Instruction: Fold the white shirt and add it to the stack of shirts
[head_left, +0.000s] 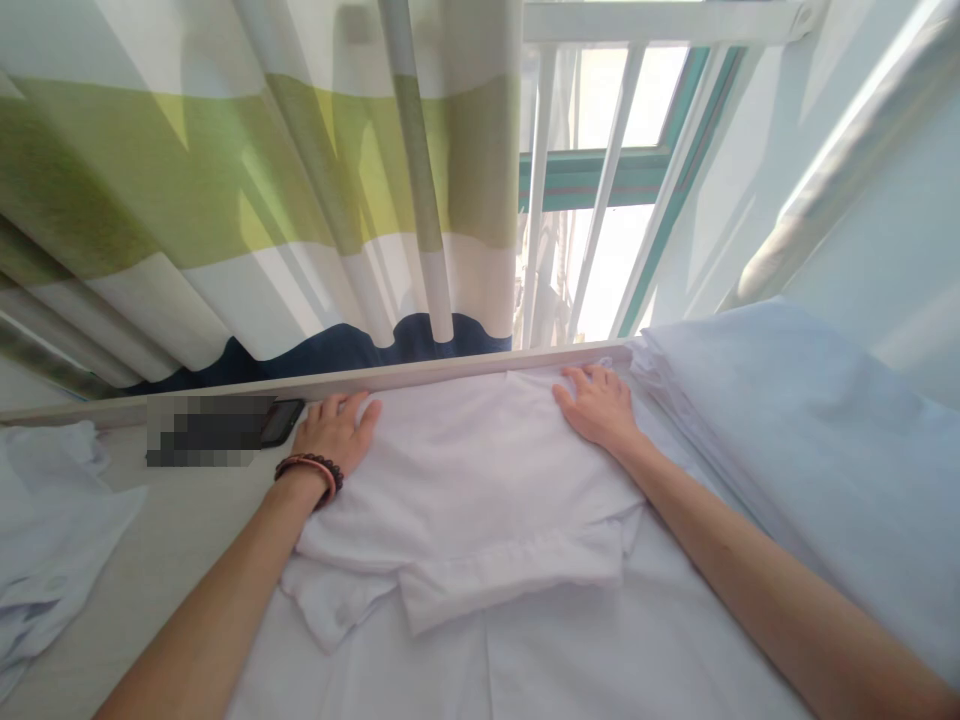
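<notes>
We have a folded white cloth (487, 470) in front of us, and we count the clock from its middle. Our left hand (330, 435) lies at ten o'clock, palm down and loosely open on its edge, and we see nothing gripped in it. Dark beads (296, 460) go round that wrist. Our right hand (600, 405) lies at one o'clock, open too, fingers a bit bent, with hold of nothing we can see. A phone (283, 422) sits just beside our left fingers, further out at ten o'clock, next to a blurred patch. At twelve o'clock a low board (435, 375) blocks the far side. Past it, a green and white curtain (337, 180) hangs at eleven o'clock, and white bars (604, 197) stand before a window (640, 180) at one o'clock. A big white pile (817, 430) fills three o'clock, and a crumpled cloth (45, 510) lies at nine o'clock
</notes>
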